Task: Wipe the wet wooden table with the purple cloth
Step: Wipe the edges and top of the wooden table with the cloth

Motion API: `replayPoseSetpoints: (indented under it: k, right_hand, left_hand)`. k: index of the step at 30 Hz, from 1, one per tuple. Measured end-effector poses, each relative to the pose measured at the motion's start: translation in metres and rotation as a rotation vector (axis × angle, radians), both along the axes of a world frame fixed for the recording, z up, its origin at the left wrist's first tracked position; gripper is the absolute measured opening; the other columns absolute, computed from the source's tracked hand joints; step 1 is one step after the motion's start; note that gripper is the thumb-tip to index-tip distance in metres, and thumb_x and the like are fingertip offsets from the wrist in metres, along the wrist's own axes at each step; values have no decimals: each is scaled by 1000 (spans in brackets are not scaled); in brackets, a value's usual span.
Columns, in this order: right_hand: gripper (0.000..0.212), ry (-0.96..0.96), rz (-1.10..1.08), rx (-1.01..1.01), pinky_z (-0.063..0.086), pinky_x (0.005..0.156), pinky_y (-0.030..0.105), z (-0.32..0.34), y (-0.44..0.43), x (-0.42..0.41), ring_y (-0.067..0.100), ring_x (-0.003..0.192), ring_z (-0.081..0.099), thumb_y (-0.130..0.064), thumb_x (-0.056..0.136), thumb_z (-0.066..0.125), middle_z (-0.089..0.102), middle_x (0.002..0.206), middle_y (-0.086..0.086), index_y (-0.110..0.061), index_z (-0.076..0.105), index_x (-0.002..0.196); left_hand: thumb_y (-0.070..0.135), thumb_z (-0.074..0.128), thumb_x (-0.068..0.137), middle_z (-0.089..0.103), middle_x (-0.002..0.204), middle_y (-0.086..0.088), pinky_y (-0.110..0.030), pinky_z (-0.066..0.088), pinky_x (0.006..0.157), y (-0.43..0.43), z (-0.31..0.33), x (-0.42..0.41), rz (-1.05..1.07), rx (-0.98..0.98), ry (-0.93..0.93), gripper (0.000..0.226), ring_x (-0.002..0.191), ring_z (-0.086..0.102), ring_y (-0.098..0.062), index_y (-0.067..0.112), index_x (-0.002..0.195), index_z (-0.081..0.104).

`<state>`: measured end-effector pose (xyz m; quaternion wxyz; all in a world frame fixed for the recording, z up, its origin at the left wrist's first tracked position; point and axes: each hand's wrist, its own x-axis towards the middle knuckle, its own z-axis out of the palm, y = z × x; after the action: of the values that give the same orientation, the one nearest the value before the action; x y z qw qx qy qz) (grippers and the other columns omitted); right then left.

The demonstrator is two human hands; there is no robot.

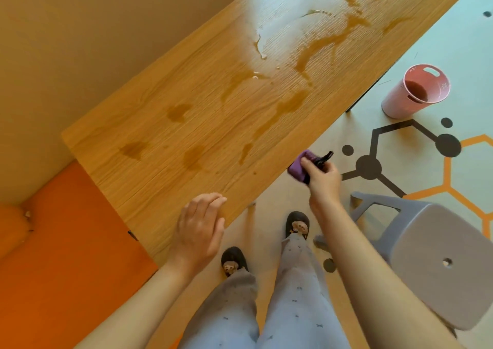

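The long wooden table (170,146) runs diagonally from lower left to upper right. Water streaks and puddles (288,41) cover its far half, and smaller wet patches darken the near half. My right hand (322,176) grips the purple cloth (300,168) at the table's right edge, just off the surface, with a dark part sticking out past my fingers. My left hand (198,228) hovers over the near corner of the table, fingers relaxed and together, holding nothing.
A pink bucket (416,92) stands on the floor right of the table. A grey plastic stool (432,255) sits at my right side. My feet in dark slippers (297,224) stand by the table's edge. An orange surface (66,255) lies at lower left.
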<state>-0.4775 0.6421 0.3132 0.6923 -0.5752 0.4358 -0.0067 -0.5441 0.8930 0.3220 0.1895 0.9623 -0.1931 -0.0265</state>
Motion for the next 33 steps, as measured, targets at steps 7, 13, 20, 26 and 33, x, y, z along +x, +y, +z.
replayPoseSetpoints:
  k: [7,13,20,26,33]
  right_hand:
    - [22,18,-131,-125,51,89,34,2,18,2,17,97,61,-12,87,65,63,105,6,-13,58,109]
    - [17,57,-61,13,50,79,26,-1,102,-71,15,94,63,-15,88,64,67,103,5,-16,60,105]
    - [14,-2,146,71,51,70,19,9,129,-107,7,83,66,-10,87,65,70,90,-2,-23,64,92]
    - [13,-16,-3,4,48,68,16,10,65,-51,9,91,63,-15,88,65,66,99,0,-23,61,97]
    - [14,25,68,105,47,60,9,7,96,-78,8,88,63,-14,90,62,66,96,0,-21,58,101]
  left_hand:
    - [27,43,88,50,123,-2,-34,31,96,34,-14,-18,32,45,15,36,115,43,-20,13,119,52]
    - [28,44,87,49,125,-2,-33,30,98,37,-18,-19,32,42,38,37,118,41,-19,14,120,53]
    - [29,44,87,48,126,-2,-34,31,96,36,-17,-20,30,53,18,37,117,42,-20,14,121,52]
    - [30,42,88,44,128,0,-35,31,96,35,-20,-21,46,74,36,38,117,41,-22,15,123,50]
    - [28,42,87,46,126,-4,-36,34,93,31,-20,-22,60,113,9,39,117,42,-23,12,122,49]
